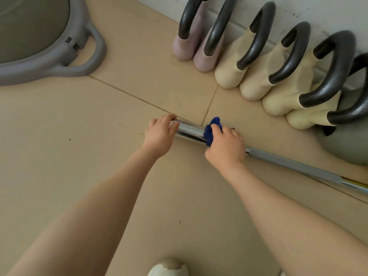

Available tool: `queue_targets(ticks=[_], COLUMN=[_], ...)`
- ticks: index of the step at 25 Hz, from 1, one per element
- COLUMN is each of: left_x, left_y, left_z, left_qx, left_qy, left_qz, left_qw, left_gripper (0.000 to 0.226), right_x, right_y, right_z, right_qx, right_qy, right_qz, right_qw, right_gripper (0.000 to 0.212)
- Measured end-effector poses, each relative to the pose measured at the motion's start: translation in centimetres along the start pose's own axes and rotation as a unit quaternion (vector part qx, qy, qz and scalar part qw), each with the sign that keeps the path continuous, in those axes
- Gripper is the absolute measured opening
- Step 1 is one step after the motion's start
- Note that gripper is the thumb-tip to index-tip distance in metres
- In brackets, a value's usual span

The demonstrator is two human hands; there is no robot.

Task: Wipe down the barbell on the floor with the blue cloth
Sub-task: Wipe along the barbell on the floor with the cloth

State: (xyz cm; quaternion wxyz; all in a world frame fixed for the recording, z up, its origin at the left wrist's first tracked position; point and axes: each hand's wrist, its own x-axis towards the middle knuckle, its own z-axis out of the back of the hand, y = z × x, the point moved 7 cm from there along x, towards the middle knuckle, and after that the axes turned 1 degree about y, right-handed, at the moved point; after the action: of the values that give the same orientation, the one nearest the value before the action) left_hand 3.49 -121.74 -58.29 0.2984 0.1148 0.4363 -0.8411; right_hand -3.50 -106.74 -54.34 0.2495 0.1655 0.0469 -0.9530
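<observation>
The barbell (190, 130) lies on the beige tiled floor and runs from the centre down to the right edge. Its near end is a shiny chrome sleeve; further right the shaft turns matte grey. My left hand (160, 134) curls around the tip of the chrome sleeve. My right hand (226, 147) presses the bunched blue cloth (211, 130) onto the sleeve, just right of the bare chrome. The cloth pokes out above and left of my fingers; the rest is hidden under my palm.
A row of soft kettlebells with dark handles (256, 62), two mauve and several cream, stands along the wall at top right. A grey kettlebell (342, 144) sits beside the bar. A grey balance trainer (49, 46) fills the top left. My shoe tip (169, 268) shows at the bottom.
</observation>
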Motion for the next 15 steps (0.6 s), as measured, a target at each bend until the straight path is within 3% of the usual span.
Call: queue_targets(ticks=[4, 7, 10, 13, 15], left_x=[-1.6, -3.5, -4.7, -5.4, -5.7], left_y=[0.6, 1.2, 1.0, 1.2, 1.3], left_z=[0.2, -0.5, -0.1, -0.2, -0.6], left_qx=[0.03, 0.088, 0.14, 0.169, 0.178], left_qy=[0.021, 0.051, 0.034, 0.051, 0.062], left_qz=[-0.069, -0.131, -0.16, -0.154, -0.147], left_qw=[0.997, 0.986, 0.977, 0.972, 0.971], left_gripper=[0.03, 0.038, 0.044, 0.052, 0.065], right_x=[-0.8, -1.6, -1.5, -1.9, -1.6], right_y=[5.3, 6.4, 0.6, -2.9, -0.9], right_z=[-0.3, -1.7, -1.9, -2.6, -2.8], right_qx=[0.06, 0.135, 0.21, 0.167, 0.114], right_qy=[0.032, 0.072, 0.149, 0.241, 0.256], right_qz=[0.089, 0.126, 0.025, -0.096, -0.098], right_qw=[0.994, 0.98, 0.966, 0.951, 0.955], right_gripper=[0.048, 0.049, 0.037, 0.018, 0.025])
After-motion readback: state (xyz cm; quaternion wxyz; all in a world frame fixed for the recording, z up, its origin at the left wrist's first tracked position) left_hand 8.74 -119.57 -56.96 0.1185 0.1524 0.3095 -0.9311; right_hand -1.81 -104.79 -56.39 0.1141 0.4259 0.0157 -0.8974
